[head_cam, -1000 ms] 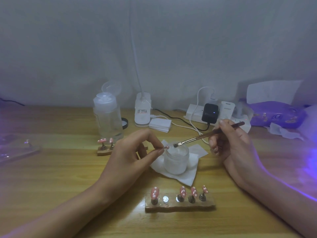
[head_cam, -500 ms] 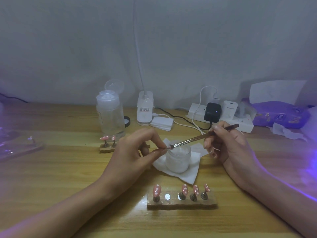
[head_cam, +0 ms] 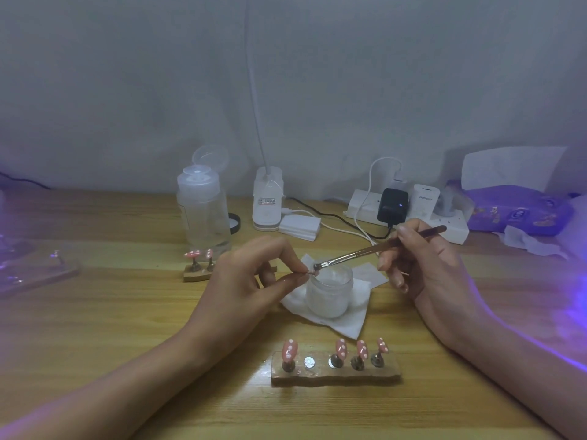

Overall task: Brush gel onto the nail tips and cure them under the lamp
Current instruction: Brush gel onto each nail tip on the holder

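Left hand (head_cam: 251, 281): is pinching a nail tip (head_cam: 310, 272), fingertips toward 3 o'clock.
Right hand (head_cam: 428, 268): is gripping a brush (head_cam: 365, 251), aiming toward 9 o'clock.

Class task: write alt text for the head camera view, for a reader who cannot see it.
Over a wooden table, a left hand pinches a small nail tip while the right hand holds a thin brush to it above a frosted jar on a white tissue. Nearer the camera, a wooden stand holds four pink dotted nail tips.

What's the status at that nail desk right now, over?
Left hand pinches a nail tip near the jar. Right hand holds the brush, bristles at that tip. Wooden holder has one slot bare. Nothing blocking.
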